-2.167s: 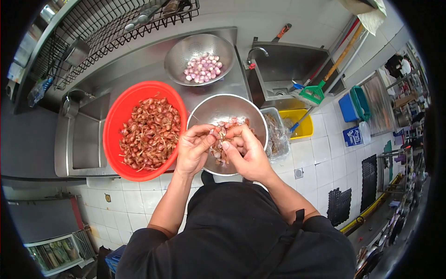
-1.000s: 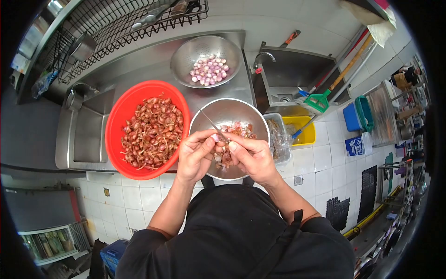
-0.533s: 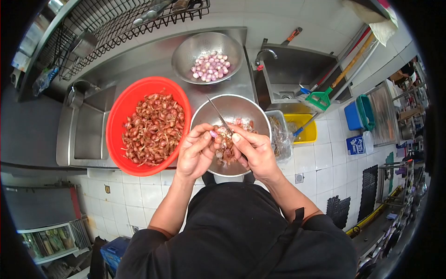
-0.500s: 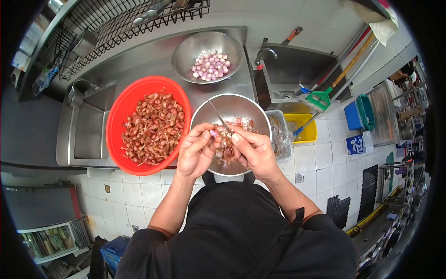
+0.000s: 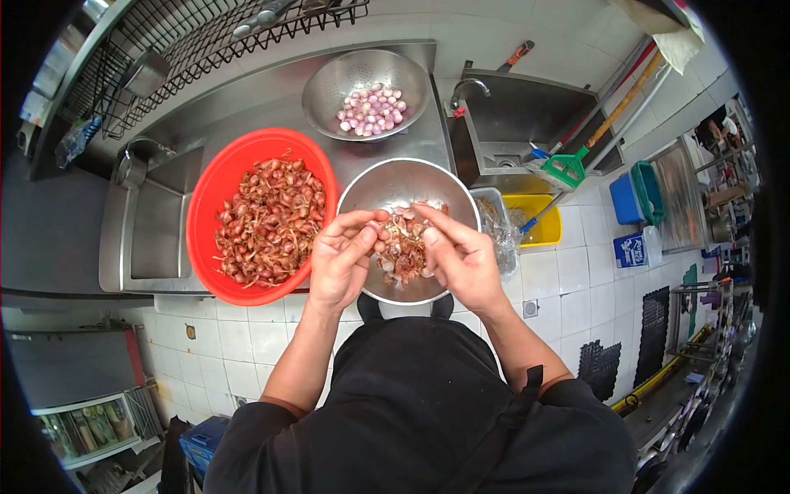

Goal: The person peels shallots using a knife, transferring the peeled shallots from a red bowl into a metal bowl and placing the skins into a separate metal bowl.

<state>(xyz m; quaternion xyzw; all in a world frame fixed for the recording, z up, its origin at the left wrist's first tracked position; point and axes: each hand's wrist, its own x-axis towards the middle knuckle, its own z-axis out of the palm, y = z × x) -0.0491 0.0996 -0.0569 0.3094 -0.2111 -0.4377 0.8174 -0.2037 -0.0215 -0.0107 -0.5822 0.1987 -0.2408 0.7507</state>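
Note:
Over the near part of a steel bowl (image 5: 354,191) of papery peelings (image 5: 403,257), my left hand (image 5: 341,262) pinches a small shallot (image 5: 379,244), partly covered by the fingers. To its right, my right hand (image 5: 465,263) has a bent thumb and curled fingers; what it grips is hidden, and no knife blade can be made out. The hands are slightly apart. Unpeeled red shallots (image 5: 271,222) fill a red basin (image 5: 202,216) on the left. Peeled pinkish shallots (image 5: 374,110) lie in a steel colander (image 5: 322,92) behind the bowl.
Right of the bowl are a clear plastic container (image 5: 496,226) and a yellow bin (image 5: 550,229). A steel sink (image 5: 155,235) is at the left, another sink (image 5: 527,123) at the back right. A green broom (image 5: 564,169) leans nearby, and a wire rack (image 5: 222,41) hangs above.
The knife blade that pointed up between my hands no longer shows. My right hand has shifted slightly right, away from my left hand, and its index finger is straighter.

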